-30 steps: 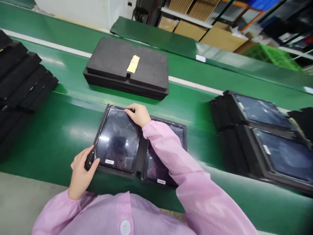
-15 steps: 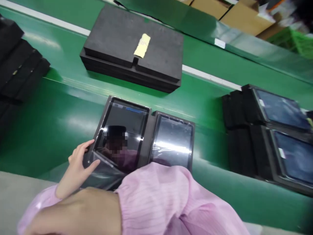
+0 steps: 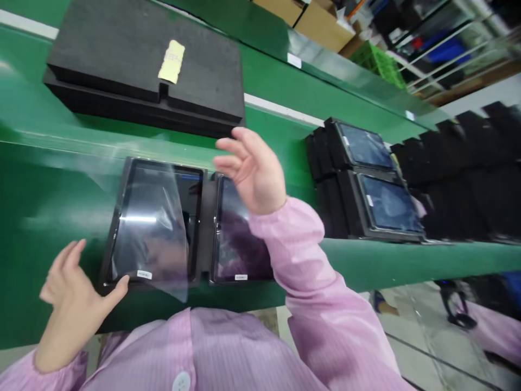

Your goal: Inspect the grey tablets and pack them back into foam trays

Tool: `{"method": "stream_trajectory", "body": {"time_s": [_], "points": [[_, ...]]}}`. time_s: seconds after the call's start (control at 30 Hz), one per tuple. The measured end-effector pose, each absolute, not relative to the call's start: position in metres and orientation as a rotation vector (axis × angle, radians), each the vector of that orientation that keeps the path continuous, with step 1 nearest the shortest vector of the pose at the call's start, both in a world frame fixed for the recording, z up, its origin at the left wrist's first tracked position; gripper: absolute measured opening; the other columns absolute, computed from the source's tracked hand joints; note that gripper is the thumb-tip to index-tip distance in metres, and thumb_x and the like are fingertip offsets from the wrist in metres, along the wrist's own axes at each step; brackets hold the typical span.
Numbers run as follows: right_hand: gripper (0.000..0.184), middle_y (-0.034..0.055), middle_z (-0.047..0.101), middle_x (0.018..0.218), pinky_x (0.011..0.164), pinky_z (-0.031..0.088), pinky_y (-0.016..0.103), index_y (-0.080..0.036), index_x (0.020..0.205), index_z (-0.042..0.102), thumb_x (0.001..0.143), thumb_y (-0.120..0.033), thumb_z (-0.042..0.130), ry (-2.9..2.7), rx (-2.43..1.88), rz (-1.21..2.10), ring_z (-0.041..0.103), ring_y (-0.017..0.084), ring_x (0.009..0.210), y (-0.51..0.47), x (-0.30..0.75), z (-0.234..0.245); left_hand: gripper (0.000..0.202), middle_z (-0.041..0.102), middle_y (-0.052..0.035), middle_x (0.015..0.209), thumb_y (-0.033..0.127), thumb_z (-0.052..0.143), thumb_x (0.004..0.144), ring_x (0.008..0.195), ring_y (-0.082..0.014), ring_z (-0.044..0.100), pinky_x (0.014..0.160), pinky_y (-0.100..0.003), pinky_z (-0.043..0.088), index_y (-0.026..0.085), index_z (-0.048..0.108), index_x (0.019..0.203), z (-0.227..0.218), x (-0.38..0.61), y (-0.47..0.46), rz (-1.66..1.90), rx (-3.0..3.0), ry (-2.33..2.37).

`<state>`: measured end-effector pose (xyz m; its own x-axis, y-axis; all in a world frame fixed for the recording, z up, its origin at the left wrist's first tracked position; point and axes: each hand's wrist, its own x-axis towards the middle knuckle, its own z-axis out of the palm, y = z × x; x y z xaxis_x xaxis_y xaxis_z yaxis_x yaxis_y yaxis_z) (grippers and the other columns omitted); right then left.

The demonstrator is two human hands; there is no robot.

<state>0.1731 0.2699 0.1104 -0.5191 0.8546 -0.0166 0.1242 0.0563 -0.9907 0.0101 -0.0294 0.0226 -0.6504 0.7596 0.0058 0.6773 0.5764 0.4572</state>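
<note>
Bare right hand (image 3: 256, 174) raised to mid-frame, thin clear plastic film (image 3: 157, 231) now askew across the left black-framed flat tablet (image 3: 191, 203)

Since the last frame, the right hand has come up from the bottom edge; its grip is slack, fingers half-curled, nothing visible between them. At lower left, the bare left hand (image 3: 77, 296) has its fingers spread, thumb at the near corner of the black foam tray (image 3: 208, 222); whether it touches tray or film I cannot tell. Handling the film seems the step in hand; moving it again would call for a fingertip pinch on one edge.

Counts: one film, one tray between the hands, two tablets in it. Upper left, one two-layered black foam block (image 3: 134, 60) bears one yellow paper note (image 3: 171, 62). Right of centre, one black foam stack (image 3: 331, 203) shows two more tablets (image 3: 391, 203). Dark stacks (image 3: 459, 184) at far right blur beyond counting. Green counter (image 3: 366, 266) carries everything.
</note>
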Motion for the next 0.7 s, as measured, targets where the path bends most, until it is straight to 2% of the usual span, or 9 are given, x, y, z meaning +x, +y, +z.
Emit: {"method": "stream_trajectory", "body": {"time_s": [0.07, 0.13, 0.2, 0.27, 0.37, 0.47, 0.6, 0.7], "points": [[0.028, 0.0033, 0.075, 0.108, 0.077, 0.06, 0.03, -0.025, 0.108, 0.06, 0.098, -0.047, 0.046, -1.765, -1.134, 1.226, 0.075, 0.015, 0.087, 0.316, 0.216, 0.09, 0.084, 0.029, -0.0217, 0.159, 0.05, 0.06, 0.082, 0.144, -0.0532, 0.03, 0.109, -0.077, 0.026, 0.025, 0.027, 0.155, 0.026, 0.017, -0.023, 0.672, 1.395, 2.694], [0.021, 0.005, 0.075, 0.102, 0.077, 0.058, 0.029, -0.022, 0.104, 0.063, 0.096, -0.036, 0.051, -1.962, -1.278, 0.961, 0.073, 0.014, 0.086, 0.342, 0.257, 0.071, 0.063, 0.03, -0.0154, 0.161, 0.038, 0.059, 0.085, 0.145, -0.0505, 0.03, 0.112, -0.073, 0.026, 0.03, 0.043, 0.145, 0.027, 0.024, -0.016, 0.654, 1.656, 2.621], [0.013, 0.006, 0.076, 0.098, 0.084, 0.056, 0.033, -0.02, 0.096, 0.068, 0.089, -0.028, 0.06, -2.092, -1.33, 0.825, 0.071, 0.017, 0.091, 0.348, 0.288, 0.058, 0.046, 0.039, -0.015, 0.156, 0.028, 0.055, 0.087, 0.142, -0.0469, 0.039, 0.112, -0.067, 0.029, 0.028, 0.055, 0.133, 0.028, 0.032, -0.007, 0.568, 1.886, 2.476], [0.009, 0.0057, 0.076, 0.098, 0.093, 0.053, 0.038, -0.02, 0.091, 0.071, 0.082, -0.023, 0.069, -2.21, -1.316, 0.792, 0.069, 0.019, 0.097, 0.342, 0.306, 0.051, 0.039, 0.051, -0.0183, 0.145, 0.022, 0.051, 0.088, 0.13, -0.043, 0.052, 0.108, -0.064, 0.033, 0.022, 0.059, 0.126, 0.028, 0.043, 0.006, 0.513, 1.99, 2.375], [0.012, 0.0054, 0.075, 0.104, 0.103, 0.047, 0.04, -0.02, 0.091, 0.074, 0.079, -0.019, 0.072, -2.36, -1.275, 0.78, 0.067, 0.021, 0.105, 0.326, 0.315, 0.048, 0.035, 0.059, -0.0201, 0.136, 0.023, 0.048, 0.092, 0.117, -0.0369, 0.061, 0.102, -0.056, 0.039, 0.017, 0.061, 0.123, 0.03, 0.064, 0.028, 0.553, 2.144, 2.197], [0.017, 0.0066, 0.073, 0.112, 0.109, 0.043, 0.043, -0.019, 0.098, 0.073, 0.083, -0.016, 0.069, -2.396, -1.281, 0.739, 0.064, 0.023, 0.113, 0.32, 0.315, 0.047, 0.035, 0.061, -0.0188, 0.134, 0.031, 0.049, 0.094, 0.121, -0.0349, 0.059, 0.1, -0.05, 0.04, 0.017, 0.062, 0.124, 0.03, 0.089, 0.046, 0.57, 2.342, 1.909], [0.023, 0.009, 0.072, 0.115, 0.104, 0.046, 0.047, -0.018, 0.108, 0.07, 0.085, -0.017, 0.069, -2.515, -1.359, 0.575, 0.063, 0.026, 0.109, 0.329, 0.314, 0.046, 0.05, 0.058, -0.0196, 0.14, 0.042, 0.051, 0.094, 0.128, -0.035, 0.054, 0.106, -0.051, 0.036, 0.016, 0.055, 0.136, 0.026, 0.111, 0.054, 0.517, 2.353, 1.804], [0.01, 0.0084, 0.072, 0.106, 0.102, 0.047, 0.047, -0.018, 0.096, 0.072, 0.086, -0.019, 0.069, -2.608, -1.365, 0.494, 0.062, 0.027, 0.107, 0.334, 0.311, 0.056, 0.053, 0.05, -0.0226, 0.147, 0.039, 0.054, 0.092, 0.136, -0.0379, 0.047, 0.107, -0.052, 0.036, 0.015, 0.053, 0.14, 0.025, 0.119, 0.053, 0.508, 2.26, 1.945]]}}
